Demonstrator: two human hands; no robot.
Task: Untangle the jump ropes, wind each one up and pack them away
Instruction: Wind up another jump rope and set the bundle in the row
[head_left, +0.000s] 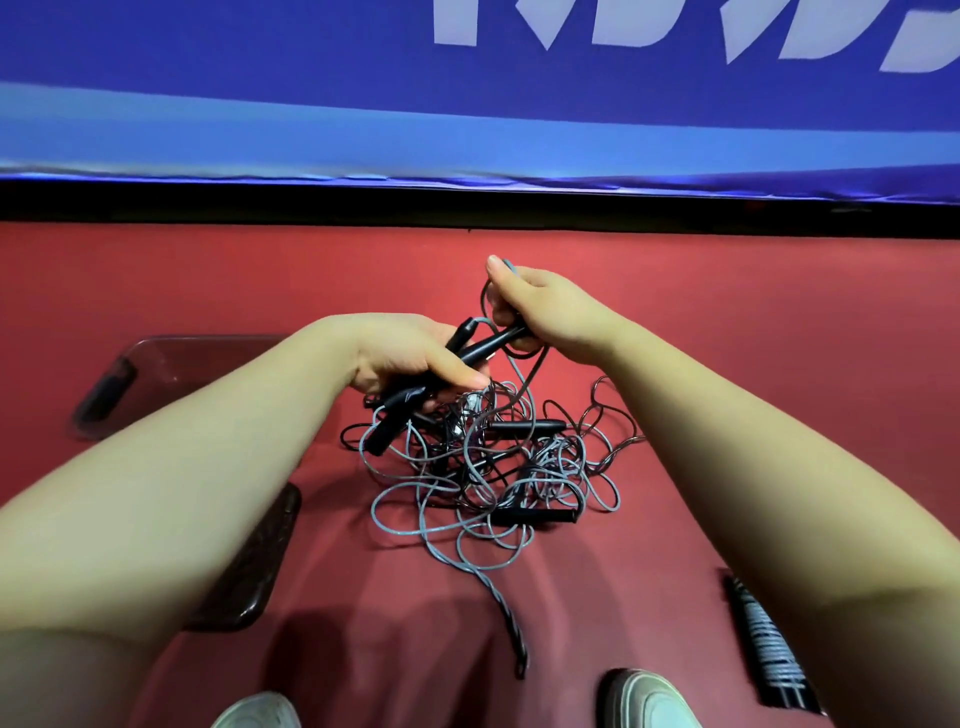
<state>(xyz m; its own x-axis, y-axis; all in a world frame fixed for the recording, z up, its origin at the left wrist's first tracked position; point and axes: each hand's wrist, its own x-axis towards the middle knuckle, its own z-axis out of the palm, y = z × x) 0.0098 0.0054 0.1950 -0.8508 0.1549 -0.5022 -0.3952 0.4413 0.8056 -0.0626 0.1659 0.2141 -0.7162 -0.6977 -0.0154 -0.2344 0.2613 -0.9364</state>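
Head view looks down on both my arms reaching out over the red floor (779, 338), and the job looks barely begun. My left grip (410, 358) is clamped round black handles (400, 415), one slanting down out of it toward the pile. My right grip (540, 306) is closed on the far end of another handle (488, 345) that bridges the two grips, with a loop of dark cord (483, 299) pinched beside its thumb. Directly beneath both grips lies the tangle of jump ropes (498, 467), grey-blue and black cords looped through each other, with two more handles lying in it and one twisted tail (511, 634) trailing back toward my shoes (644, 696). Nothing in it looks freed, so I judge nearly all the untangling, winding and packing is left. Back by my right elbow a tightly wound bundle (763, 644) lies on the floor; it may be one rope finished but not packed. Out to the left of my left grip sits a clear box (208, 343) with one dark thing (104, 397) in it that I cannot make out. Under my left forearm is a darker tray (260, 571), its contents hidden.
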